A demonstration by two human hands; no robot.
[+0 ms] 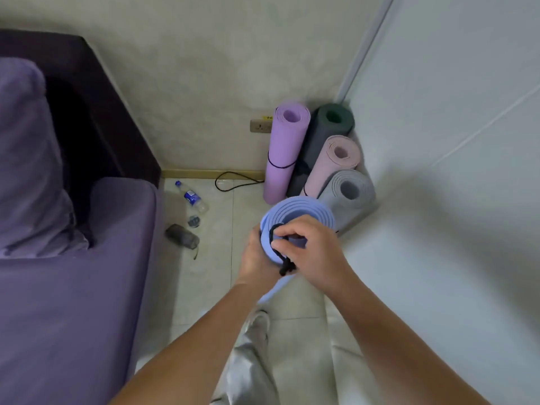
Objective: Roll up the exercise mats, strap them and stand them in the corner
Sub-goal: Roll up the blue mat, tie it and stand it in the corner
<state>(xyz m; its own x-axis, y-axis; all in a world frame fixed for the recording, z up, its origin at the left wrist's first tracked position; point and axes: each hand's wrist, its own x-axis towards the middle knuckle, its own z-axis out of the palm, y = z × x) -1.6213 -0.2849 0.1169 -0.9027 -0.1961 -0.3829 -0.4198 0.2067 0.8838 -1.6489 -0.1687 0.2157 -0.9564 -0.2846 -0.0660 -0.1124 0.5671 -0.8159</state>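
Matt foam mats [287, 147]; glossy floor tiles [248, 206]

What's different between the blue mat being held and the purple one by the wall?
The blue mat is held in the left hand and right hand; the purple mat stands unheld on the floor by the wall. A thin band circles the purple mat low down; the blue mat's black strap is at its top end, pinched by the right hand. Both are rolled into tubes.

One head-worn wide view, pitched steeply down at floor [204, 287]; bed [73, 287] near left, rolled mats [287, 147] far right.
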